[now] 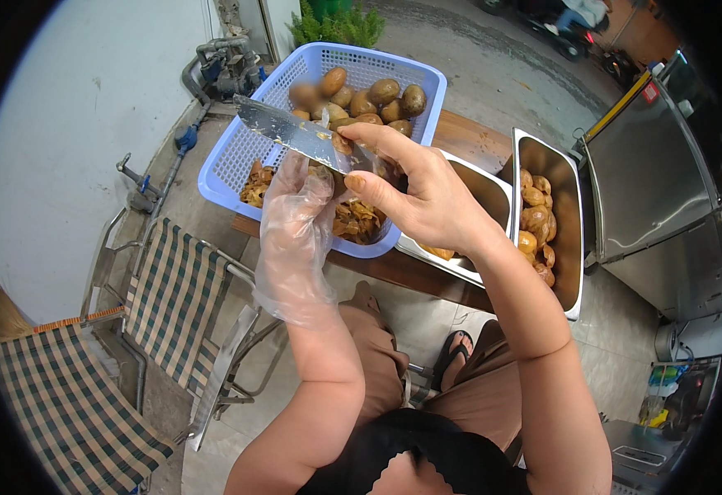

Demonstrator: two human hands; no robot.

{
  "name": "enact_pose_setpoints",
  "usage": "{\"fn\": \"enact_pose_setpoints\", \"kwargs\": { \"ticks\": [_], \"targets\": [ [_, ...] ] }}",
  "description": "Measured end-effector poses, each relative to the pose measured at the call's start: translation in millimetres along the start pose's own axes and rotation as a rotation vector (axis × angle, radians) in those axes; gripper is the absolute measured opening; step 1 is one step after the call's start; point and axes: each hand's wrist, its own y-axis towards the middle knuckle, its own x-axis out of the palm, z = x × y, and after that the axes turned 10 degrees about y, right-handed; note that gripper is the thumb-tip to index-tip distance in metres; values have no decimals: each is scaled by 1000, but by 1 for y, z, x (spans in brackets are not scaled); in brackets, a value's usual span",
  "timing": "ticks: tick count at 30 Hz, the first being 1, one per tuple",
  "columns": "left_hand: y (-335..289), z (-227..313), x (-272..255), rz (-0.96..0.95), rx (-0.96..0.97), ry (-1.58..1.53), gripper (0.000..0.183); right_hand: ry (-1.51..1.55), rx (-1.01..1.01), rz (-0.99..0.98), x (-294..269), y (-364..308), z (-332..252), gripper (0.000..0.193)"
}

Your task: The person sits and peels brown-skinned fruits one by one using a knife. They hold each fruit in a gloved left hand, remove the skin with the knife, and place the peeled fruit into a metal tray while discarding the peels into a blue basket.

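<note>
My right hand [427, 181] grips a wide-bladed metal knife [282, 128], its fingers close around the rear of the blade; the handle is mostly hidden. The blade is smeared with bits of peel and points to the far left. Under it, my left hand [295, 219], in a clear plastic glove, holds a brown potato-like piece [321, 176], largely covered by the blade and fingers. Both hands are over a blue plastic basket [233, 169]. Several whole brown oval pieces [384, 91] lie at the basket's far end, and peelings [357, 221] at its near end.
The basket stands on a wooden bench [468, 136]. To its right are two metal pans [572, 239], with golden-brown pieces [536, 219] in the right one. Checked folding chairs [175, 297] stand left, a steel cabinet [653, 173] right. A motorbike [571, 37] is far off.
</note>
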Motion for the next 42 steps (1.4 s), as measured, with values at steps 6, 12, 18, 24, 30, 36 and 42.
{"fn": "enact_pose_setpoints", "kwargs": {
  "ticks": [6, 12, 18, 24, 30, 36, 42],
  "targets": [
    [2, -9, -19, 97, -79, 7, 42, -147, -81, -2, 2, 1, -3, 43],
    [8, -14, -25, 243, -136, -111, 40, -145, 19, -152, 5, -9, 8, 44],
    [5, -9, -33, 159, -95, -157, 45, 389, 202, -165, 6, -5, 12, 46],
    [13, -19, -36, 72, -43, -427, 44, 498, 446, 95, -15, -2, 15, 50],
    [21, -17, -40, 172, -6, -457, 40, 661, 584, 10, -7, -20, 10, 46],
    [21, -18, -33, 237, -7, -299, 42, 800, 628, 39, -6, -23, 20, 50],
    [14, -14, -33, 256, -9, -167, 46, 179, 274, -101, 11, -11, 6, 55]
  ]
}}
